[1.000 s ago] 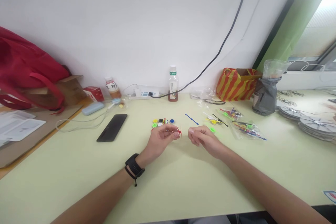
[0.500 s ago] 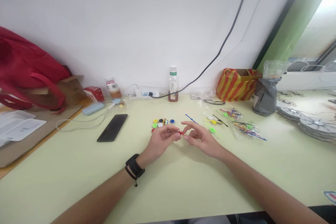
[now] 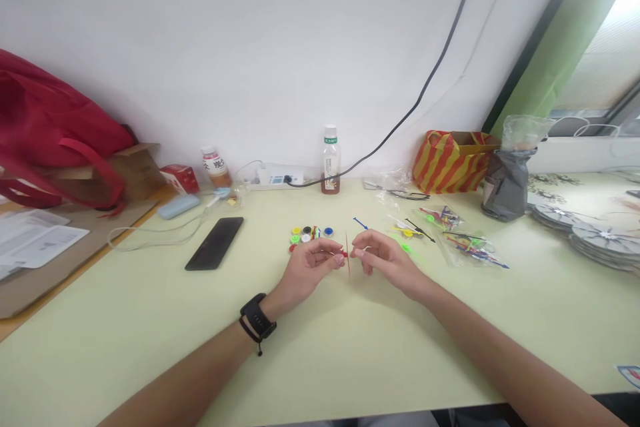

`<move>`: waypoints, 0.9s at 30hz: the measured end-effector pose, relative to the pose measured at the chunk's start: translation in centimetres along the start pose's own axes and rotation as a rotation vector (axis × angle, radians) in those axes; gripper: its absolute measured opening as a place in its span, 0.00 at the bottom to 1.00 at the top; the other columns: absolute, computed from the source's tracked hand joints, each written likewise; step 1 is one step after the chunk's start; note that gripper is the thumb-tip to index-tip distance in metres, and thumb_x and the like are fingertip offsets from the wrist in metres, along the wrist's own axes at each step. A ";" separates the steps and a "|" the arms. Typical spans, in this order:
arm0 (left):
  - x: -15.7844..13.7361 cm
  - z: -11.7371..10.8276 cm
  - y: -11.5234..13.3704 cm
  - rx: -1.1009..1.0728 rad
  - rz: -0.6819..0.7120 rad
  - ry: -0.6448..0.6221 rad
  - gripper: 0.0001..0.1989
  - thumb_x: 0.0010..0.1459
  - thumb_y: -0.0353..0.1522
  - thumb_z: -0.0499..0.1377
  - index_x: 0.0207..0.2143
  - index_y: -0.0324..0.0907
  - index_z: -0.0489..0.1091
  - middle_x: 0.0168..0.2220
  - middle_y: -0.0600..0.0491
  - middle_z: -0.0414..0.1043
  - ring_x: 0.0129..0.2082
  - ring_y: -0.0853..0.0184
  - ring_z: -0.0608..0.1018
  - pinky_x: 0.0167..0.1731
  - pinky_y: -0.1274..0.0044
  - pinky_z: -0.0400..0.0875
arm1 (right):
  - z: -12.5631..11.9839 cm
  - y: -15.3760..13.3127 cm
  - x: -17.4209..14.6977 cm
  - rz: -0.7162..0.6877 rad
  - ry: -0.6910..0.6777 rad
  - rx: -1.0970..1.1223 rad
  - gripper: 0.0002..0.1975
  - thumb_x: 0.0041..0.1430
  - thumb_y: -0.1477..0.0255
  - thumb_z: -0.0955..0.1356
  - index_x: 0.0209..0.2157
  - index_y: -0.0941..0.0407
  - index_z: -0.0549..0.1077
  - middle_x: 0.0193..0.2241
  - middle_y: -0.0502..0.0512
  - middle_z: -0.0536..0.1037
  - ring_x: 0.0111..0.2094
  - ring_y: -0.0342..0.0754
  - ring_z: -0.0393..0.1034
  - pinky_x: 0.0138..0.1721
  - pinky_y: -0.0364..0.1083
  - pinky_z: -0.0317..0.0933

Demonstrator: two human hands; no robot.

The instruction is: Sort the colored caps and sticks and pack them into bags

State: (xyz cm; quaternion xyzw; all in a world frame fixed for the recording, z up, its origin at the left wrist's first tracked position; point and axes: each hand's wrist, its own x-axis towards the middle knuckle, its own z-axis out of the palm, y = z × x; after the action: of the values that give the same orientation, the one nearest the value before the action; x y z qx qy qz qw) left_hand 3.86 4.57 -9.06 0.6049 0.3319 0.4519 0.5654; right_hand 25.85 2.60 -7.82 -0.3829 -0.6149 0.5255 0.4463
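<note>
My left hand (image 3: 311,268) is closed, its thumb and forefinger pinching a small red plastic spinner (image 3: 345,255). The spinner's thin red pointer (image 3: 349,267) stands upright between my two hands, looking slim and slightly blurred. Just right of it is my right hand (image 3: 384,261), fingers bent and partly apart, with nothing visible in them. Its fingertips are very close to the pointer; whether they touch it I cannot tell. Behind my left hand lie several coloured round discs, among them a blue disc (image 3: 328,231). A blue arrow (image 3: 363,225) and a black arrow (image 3: 420,230) lie beyond my right hand.
A black phone (image 3: 214,244) lies left of my hands. Clear bags of coloured parts (image 3: 475,250) lie to the right, near stacked grey discs (image 3: 605,240). At the back are a bottle (image 3: 331,163), a power strip (image 3: 287,177) and a striped bag (image 3: 450,163).
The red pointer, previously not distinct between my hands, now stands upright there. My right forefinger has come down from its raised position and curled in. My left hand keeps its pinch.
</note>
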 end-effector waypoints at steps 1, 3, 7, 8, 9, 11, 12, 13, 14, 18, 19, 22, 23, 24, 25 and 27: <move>0.0 0.0 0.0 -0.005 -0.001 -0.007 0.15 0.55 0.38 0.71 0.41 0.39 0.77 0.41 0.47 0.81 0.40 0.62 0.83 0.47 0.69 0.80 | 0.1 0.1 0.0 -0.004 -0.020 0.010 0.19 0.60 0.54 0.72 0.44 0.52 0.72 0.40 0.53 0.75 0.27 0.42 0.68 0.31 0.46 0.66; 0.0 0.1 0.1 -0.013 0.000 -0.019 0.14 0.56 0.38 0.71 0.41 0.39 0.77 0.41 0.47 0.82 0.40 0.61 0.84 0.47 0.68 0.80 | 0.2 0.2 0.0 -0.013 -0.058 0.011 0.19 0.61 0.54 0.72 0.47 0.52 0.72 0.42 0.54 0.76 0.27 0.42 0.68 0.32 0.47 0.67; 0.0 0.0 -0.1 -0.014 0.002 -0.016 0.14 0.56 0.37 0.71 0.41 0.39 0.77 0.42 0.47 0.82 0.41 0.61 0.84 0.47 0.70 0.80 | 0.3 0.4 -0.1 -0.012 -0.065 0.002 0.20 0.61 0.56 0.72 0.50 0.52 0.72 0.42 0.55 0.76 0.28 0.42 0.68 0.32 0.47 0.67; 0.0 0.0 -0.2 -0.014 0.001 -0.014 0.14 0.56 0.37 0.71 0.41 0.39 0.77 0.41 0.47 0.82 0.41 0.62 0.83 0.47 0.70 0.80 | 0.3 0.4 -0.1 -0.002 -0.049 0.011 0.22 0.61 0.57 0.73 0.52 0.51 0.71 0.41 0.54 0.76 0.28 0.42 0.68 0.32 0.47 0.67; 0.1 -0.1 -0.3 -0.015 0.000 -0.012 0.14 0.56 0.37 0.71 0.41 0.39 0.77 0.41 0.47 0.82 0.41 0.62 0.83 0.47 0.70 0.80 | 0.3 0.4 -0.1 0.011 -0.027 0.023 0.25 0.60 0.57 0.73 0.55 0.50 0.69 0.41 0.53 0.76 0.28 0.42 0.68 0.32 0.47 0.66; 0.1 -0.1 -0.5 -0.017 0.002 -0.005 0.14 0.56 0.37 0.71 0.42 0.39 0.77 0.41 0.48 0.81 0.41 0.63 0.83 0.47 0.70 0.79 | 0.3 0.5 -0.2 0.053 0.007 0.037 0.25 0.60 0.57 0.73 0.55 0.50 0.70 0.40 0.52 0.76 0.28 0.42 0.67 0.32 0.46 0.64; 0.1 -0.2 -0.5 -0.017 0.005 0.000 0.13 0.56 0.36 0.71 0.42 0.39 0.77 0.41 0.48 0.81 0.40 0.63 0.83 0.47 0.70 0.79 | 0.2 0.5 -0.2 0.080 -0.007 0.028 0.21 0.61 0.56 0.72 0.51 0.51 0.73 0.37 0.51 0.76 0.27 0.42 0.66 0.31 0.45 0.62; 0.1 -0.2 -0.6 -0.016 0.008 0.006 0.13 0.56 0.36 0.71 0.42 0.40 0.77 0.41 0.48 0.81 0.40 0.63 0.83 0.46 0.71 0.79 | 0.0 0.4 -0.2 0.106 -0.043 0.010 0.17 0.62 0.55 0.71 0.42 0.54 0.76 0.32 0.51 0.75 0.26 0.42 0.64 0.29 0.45 0.60; 0.1 -0.2 -0.6 -0.014 0.010 0.009 0.13 0.56 0.36 0.71 0.42 0.40 0.78 0.41 0.48 0.81 0.40 0.63 0.83 0.46 0.71 0.79 | -0.1 0.4 -0.2 0.122 -0.088 -0.011 0.18 0.64 0.54 0.69 0.32 0.56 0.76 0.26 0.50 0.73 0.25 0.42 0.62 0.29 0.45 0.57; 0.1 -0.3 -0.6 -0.007 0.005 0.015 0.14 0.56 0.36 0.71 0.42 0.40 0.78 0.41 0.48 0.81 0.40 0.63 0.83 0.46 0.70 0.80 | -0.5 -0.1 -0.1 0.092 -0.117 0.007 0.29 0.66 0.51 0.66 0.17 0.56 0.66 0.17 0.48 0.64 0.22 0.42 0.56 0.28 0.46 0.55; 0.1 -0.2 -0.5 -0.003 0.001 0.015 0.14 0.56 0.37 0.71 0.42 0.40 0.78 0.41 0.48 0.81 0.40 0.63 0.83 0.46 0.70 0.80 | -0.5 -0.2 -0.1 0.080 -0.079 0.032 0.26 0.65 0.52 0.68 0.20 0.56 0.68 0.19 0.48 0.66 0.22 0.42 0.58 0.29 0.46 0.56; 0.1 -0.2 -0.3 0.004 -0.005 0.014 0.14 0.55 0.37 0.71 0.41 0.40 0.78 0.41 0.48 0.81 0.40 0.63 0.83 0.47 0.70 0.79 | -0.2 -0.3 0.0 0.055 -0.006 0.073 0.17 0.62 0.54 0.71 0.34 0.54 0.73 0.30 0.50 0.75 0.24 0.42 0.63 0.30 0.46 0.60; 0.1 -0.1 -0.3 0.003 -0.005 0.011 0.14 0.55 0.37 0.71 0.41 0.40 0.78 0.40 0.48 0.81 0.40 0.63 0.83 0.46 0.70 0.79 | -0.1 -0.3 0.0 0.045 -0.002 0.075 0.16 0.61 0.55 0.72 0.38 0.54 0.73 0.33 0.51 0.76 0.25 0.42 0.64 0.31 0.46 0.62; 0.1 -0.1 -0.3 0.002 -0.004 0.006 0.14 0.55 0.37 0.72 0.40 0.39 0.78 0.40 0.48 0.81 0.40 0.63 0.83 0.46 0.70 0.79 | 0.0 -0.2 0.0 0.035 -0.011 0.075 0.17 0.61 0.55 0.72 0.42 0.53 0.73 0.35 0.52 0.76 0.25 0.42 0.65 0.31 0.46 0.63; 0.0 -0.1 -0.3 0.000 -0.004 -0.001 0.13 0.55 0.37 0.71 0.40 0.39 0.77 0.40 0.48 0.81 0.40 0.63 0.83 0.46 0.70 0.79 | 0.1 -0.1 0.0 0.027 -0.029 0.074 0.17 0.61 0.56 0.73 0.44 0.52 0.73 0.36 0.52 0.76 0.26 0.42 0.66 0.31 0.47 0.64; 0.0 -0.1 -0.4 -0.002 -0.002 -0.016 0.13 0.56 0.36 0.71 0.40 0.39 0.77 0.41 0.48 0.81 0.40 0.63 0.83 0.46 0.70 0.79 | 0.1 0.2 0.0 0.017 -0.068 0.066 0.18 0.61 0.56 0.72 0.47 0.52 0.73 0.37 0.52 0.76 0.27 0.43 0.67 0.32 0.47 0.65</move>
State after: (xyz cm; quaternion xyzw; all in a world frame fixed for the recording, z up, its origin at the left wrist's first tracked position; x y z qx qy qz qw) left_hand 3.84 4.68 -9.40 0.6074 0.3278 0.4468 0.5691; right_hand 25.76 2.58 -8.02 -0.3552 -0.6088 0.5619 0.4329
